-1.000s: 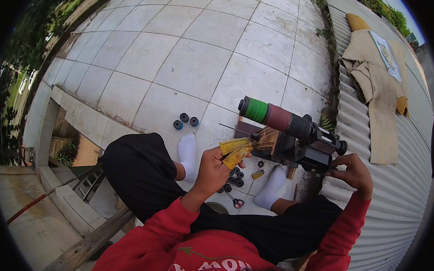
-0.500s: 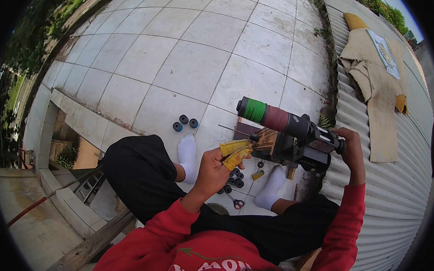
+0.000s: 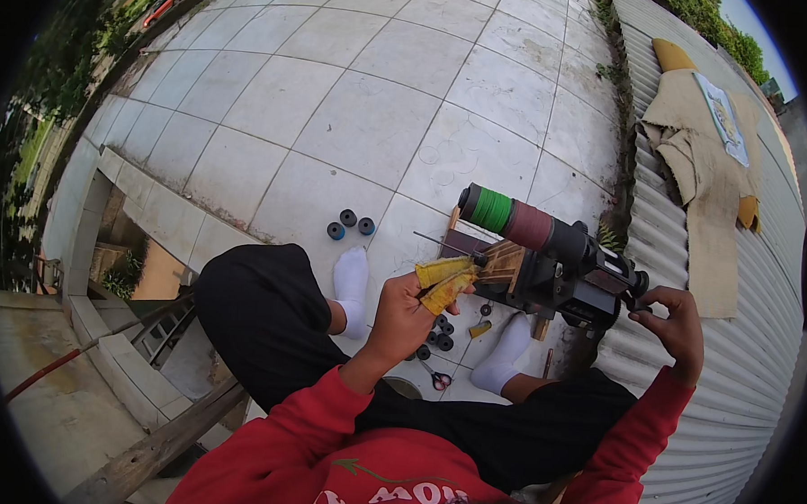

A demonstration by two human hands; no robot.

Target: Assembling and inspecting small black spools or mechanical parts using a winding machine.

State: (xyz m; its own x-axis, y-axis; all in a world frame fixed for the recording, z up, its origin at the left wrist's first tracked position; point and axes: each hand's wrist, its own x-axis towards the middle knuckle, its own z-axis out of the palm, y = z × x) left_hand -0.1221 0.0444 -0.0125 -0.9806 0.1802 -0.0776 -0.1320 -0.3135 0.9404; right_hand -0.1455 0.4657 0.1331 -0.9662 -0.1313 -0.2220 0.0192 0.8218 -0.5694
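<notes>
I sit cross-legged on pale floor tiles with a dark winding machine in front of my knees. A long spool wound with green and maroon thread sticks out of its top toward the left. My left hand pinches a folded yellow pad against the machine's wooden front, beside a thin metal rod. My right hand grips a small black handle at the machine's right end.
Three small dark spools lie on the tiles to the left. More small spools and red-handled scissors lie between my white-socked feet. A corrugated metal sheet runs along the right, with brown sackcloth on it. A drop lies beyond the ledge on the left.
My right hand rose at the machine's right end, then came back down, staying on the handle. The left hand and yellow pad stayed in place.
</notes>
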